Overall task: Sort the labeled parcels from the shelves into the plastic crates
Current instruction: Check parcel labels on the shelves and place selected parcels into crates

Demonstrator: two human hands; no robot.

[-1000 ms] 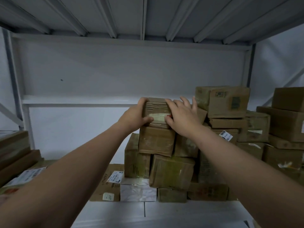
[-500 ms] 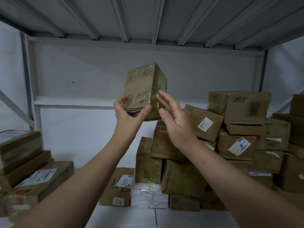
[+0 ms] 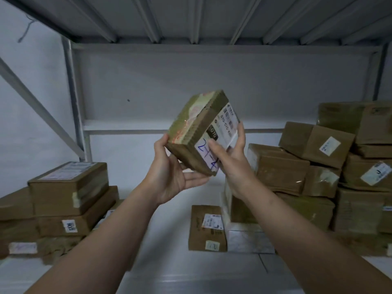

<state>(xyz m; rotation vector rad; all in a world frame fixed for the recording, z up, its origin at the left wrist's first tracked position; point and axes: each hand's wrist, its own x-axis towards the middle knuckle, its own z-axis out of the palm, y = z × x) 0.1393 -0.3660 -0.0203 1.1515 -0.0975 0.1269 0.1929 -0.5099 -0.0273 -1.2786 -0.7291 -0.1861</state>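
- Parcel [image 3: 197, 132]: held in the air before the shelf bay, tilted, between 2 hands, above the stacked boxes [image 3: 282, 166].
- Left hand [image 3: 169, 175]: thumb up the left face, fingers curled under the low corner; likely carries the weight.
- Right hand [image 3: 231, 164]: thumb on the label [image 3: 222, 128], fingers behind the far edge.
- Judgement: the tilt turns the label (printed 070, blue handwriting) toward the eyes, to choose a crate. No crate in view.

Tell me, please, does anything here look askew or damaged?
Yes. In the right pile, one box lies tilted on the boxes below it, not flat. The parcel held by the left hand and right hand is wrapped in wrinkled tape, but I see no clear tear.
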